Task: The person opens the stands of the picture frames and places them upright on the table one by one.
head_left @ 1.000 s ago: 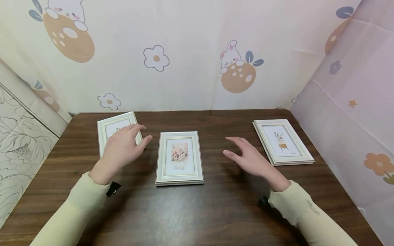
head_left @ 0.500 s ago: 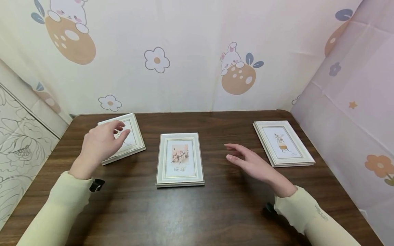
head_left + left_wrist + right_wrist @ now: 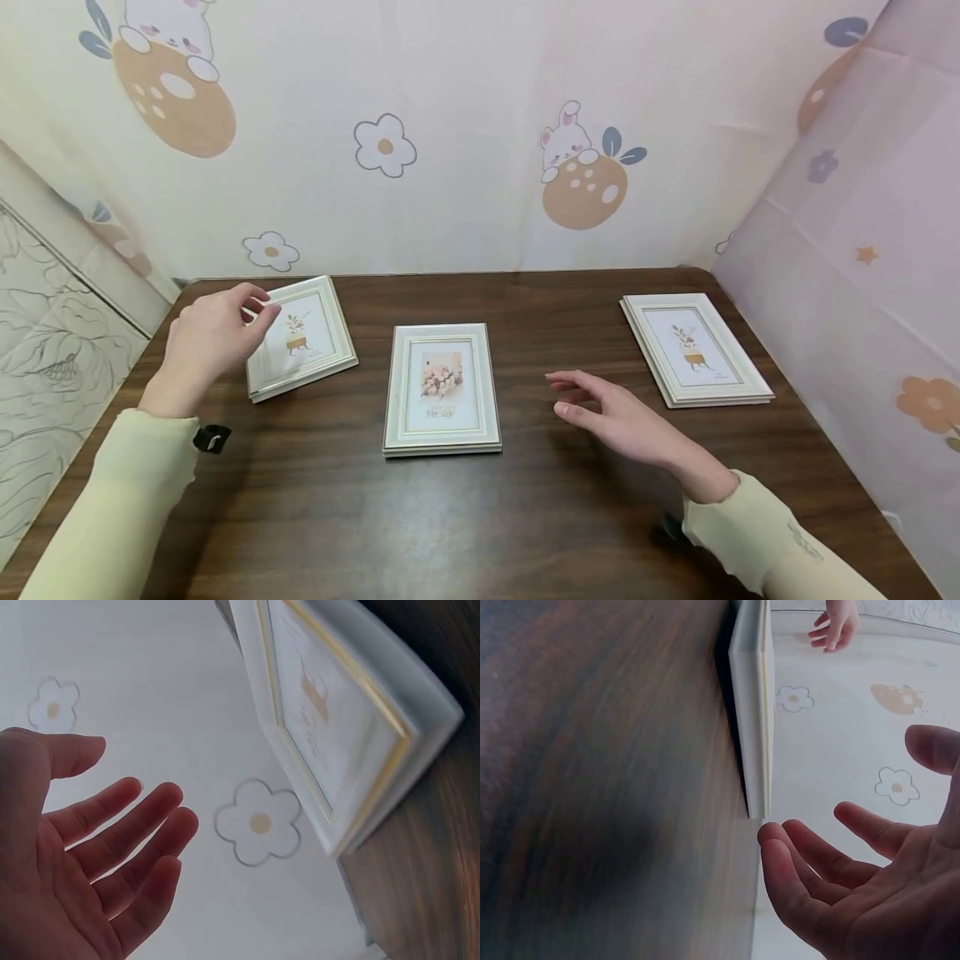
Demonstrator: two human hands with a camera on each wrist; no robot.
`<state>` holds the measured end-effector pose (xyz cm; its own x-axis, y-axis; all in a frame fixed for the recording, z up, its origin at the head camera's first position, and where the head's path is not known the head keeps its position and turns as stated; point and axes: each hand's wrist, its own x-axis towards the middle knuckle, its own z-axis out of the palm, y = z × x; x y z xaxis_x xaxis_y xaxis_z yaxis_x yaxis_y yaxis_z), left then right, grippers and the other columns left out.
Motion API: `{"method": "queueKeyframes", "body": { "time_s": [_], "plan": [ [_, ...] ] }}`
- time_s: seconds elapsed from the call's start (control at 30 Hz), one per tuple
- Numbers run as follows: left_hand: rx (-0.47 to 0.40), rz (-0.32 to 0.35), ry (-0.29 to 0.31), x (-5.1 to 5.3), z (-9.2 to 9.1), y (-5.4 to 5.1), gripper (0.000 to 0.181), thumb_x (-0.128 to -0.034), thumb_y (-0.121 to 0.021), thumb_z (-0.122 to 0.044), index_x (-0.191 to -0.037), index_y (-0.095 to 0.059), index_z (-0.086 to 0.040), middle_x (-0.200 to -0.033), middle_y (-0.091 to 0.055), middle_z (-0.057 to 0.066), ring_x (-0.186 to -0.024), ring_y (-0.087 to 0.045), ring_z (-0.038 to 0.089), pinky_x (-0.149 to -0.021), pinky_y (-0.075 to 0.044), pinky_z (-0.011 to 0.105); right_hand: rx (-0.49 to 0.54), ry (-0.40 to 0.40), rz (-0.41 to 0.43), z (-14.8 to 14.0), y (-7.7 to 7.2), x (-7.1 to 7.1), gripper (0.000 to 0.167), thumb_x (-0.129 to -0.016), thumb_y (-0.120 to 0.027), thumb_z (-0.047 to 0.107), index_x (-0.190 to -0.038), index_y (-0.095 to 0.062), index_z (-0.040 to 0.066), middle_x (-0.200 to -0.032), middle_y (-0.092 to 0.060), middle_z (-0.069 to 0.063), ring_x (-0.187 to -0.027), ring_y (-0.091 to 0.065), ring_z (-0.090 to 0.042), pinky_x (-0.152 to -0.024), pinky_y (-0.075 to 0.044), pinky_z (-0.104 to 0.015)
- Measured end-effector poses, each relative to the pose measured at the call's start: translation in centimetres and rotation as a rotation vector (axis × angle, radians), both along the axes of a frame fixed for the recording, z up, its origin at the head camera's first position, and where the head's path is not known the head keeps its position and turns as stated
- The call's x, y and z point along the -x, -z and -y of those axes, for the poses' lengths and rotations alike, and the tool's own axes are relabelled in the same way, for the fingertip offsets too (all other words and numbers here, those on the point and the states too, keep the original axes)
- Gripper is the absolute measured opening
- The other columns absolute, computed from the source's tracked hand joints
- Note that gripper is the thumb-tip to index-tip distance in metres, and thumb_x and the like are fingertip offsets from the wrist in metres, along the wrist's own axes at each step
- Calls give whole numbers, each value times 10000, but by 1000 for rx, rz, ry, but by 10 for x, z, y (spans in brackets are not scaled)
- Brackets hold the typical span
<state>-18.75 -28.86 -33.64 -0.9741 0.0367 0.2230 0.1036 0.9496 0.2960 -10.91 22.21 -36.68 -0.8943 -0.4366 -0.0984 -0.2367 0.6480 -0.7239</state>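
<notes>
Left hand (image 3: 213,337) farther left (leftmost frame (image 3: 307,333) partly hidden), cloth (image 3: 468,196) beyond.

Left picture frame (image 3: 307,329), nine o'clock in head view: ten o'clock corner hidden behind left hand (image 3: 213,335). Right picture frame (image 3: 693,348), three o'clock: print (image 3: 717,374) too small to read. Left sleeve (image 3: 112,500), eight o'clock; right sleeve (image 3: 757,533), four o'clock: cut by bottom edge.

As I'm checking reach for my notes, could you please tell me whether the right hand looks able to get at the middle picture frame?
Probably yes: the right hand is relaxed, holds nothing, and hovers just right of the middle picture frame, with only tabletop visible between them.
</notes>
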Motion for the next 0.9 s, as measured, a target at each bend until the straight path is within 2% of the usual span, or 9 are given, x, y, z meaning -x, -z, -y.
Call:
{"method": "queueKeyframes", "body": {
  "time_s": [0.17, 0.4, 0.5, 0.67, 0.9],
  "plan": [
    [0, 45, -15, 7, 13, 5, 461, -999, -467, -521, -1164, -643, -129, -1081, -717, 116, -945, -639, 364, -623, -454, 525, -6, -38, -51, -2, 5, -4, 491, -995, -610, 397, -1403, -531, 134, -1341, -593, -71, -1135, -613, -229, -882, -516, -446],
    [-23, 112, -44, 11, 29, 16, 534, -996, -450, -546, -1181, -622, -76, -1114, -686, 187, -979, -606, 428, -669, -449, 558, -60, -69, -121, -8, 9, 2, 471, -989, -623, 394, -1382, -553, 144, -1292, -606, -78, -1019, -634, -195, -798, -528, -406],
    [-38, 135, -47, 15, 38, 22, 566, -996, -439, -561, -1184, -617, -58, -1116, -676, 207, -982, -599, 447, -673, -447, 565, -67, -67, -138, -11, 9, 8, 448, -993, -624, 368, -1371, -563, 136, -1281, -611, -88, -1035, -637, -213, -807, -528, -425],
    [-61, 186, -43, 28, 57, 28, 583, -1004, -426, -550, -1181, -608, -25, -1098, -654, 244, -998, -574, 469, -735, -434, 588, -72, -50, -147, -20, 5, 15, 427, -1002, -611, 358, -1367, -570, 139, -1279, -609, -103, -1064, -632, -230, -828, -523, -449],
    [-124, 289, -28, 44, 74, 28, 658, -1019, -373, -551, -1255, -554, 36, -1190, -595, 310, -1073, -543, 483, -823, -435, 603, -28, -13, -152, -31, 0, 26, 389, -1008, -615, 281, -1347, -575, 94, -1316, -583, -119, -1142, -608, -289, -920, -505, -510]
  ]
}}
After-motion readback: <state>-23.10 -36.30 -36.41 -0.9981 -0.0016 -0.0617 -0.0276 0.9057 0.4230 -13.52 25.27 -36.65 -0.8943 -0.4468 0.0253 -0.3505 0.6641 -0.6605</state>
